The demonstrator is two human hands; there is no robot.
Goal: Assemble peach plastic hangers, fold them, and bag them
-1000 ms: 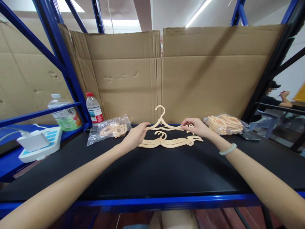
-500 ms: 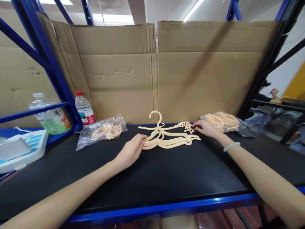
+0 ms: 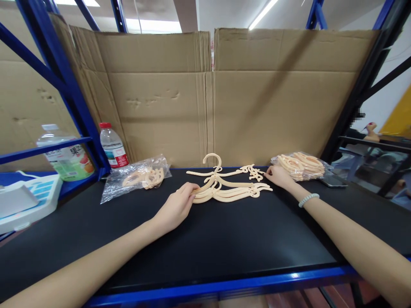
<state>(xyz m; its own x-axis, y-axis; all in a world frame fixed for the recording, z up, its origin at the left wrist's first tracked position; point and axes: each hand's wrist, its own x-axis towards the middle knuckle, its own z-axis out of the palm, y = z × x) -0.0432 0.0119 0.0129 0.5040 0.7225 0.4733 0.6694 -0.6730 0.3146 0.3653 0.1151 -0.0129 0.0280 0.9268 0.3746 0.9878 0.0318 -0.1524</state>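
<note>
Resting on the black worktop (image 3: 205, 239), the left hand (image 3: 175, 207) has its grip loosely curled, fingertips touching the left end of a pile of pale peach plastic clothes hangers (image 3: 226, 186) lying flat at 12 o'clock. The right hand (image 3: 278, 176), at 1 o'clock, touches the hangers' right tips with fingers half open, holding nothing. A clear bag of the same hangers (image 3: 300, 165) lies just at its 3 o'clock; another clear plastic bag (image 3: 136, 179) sits at 10 o'clock.

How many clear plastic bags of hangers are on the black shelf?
2. One bag lies left of the loose hangers, near the water bottle; the other bag lies right, beside the right hand. None seems hidden.
</note>
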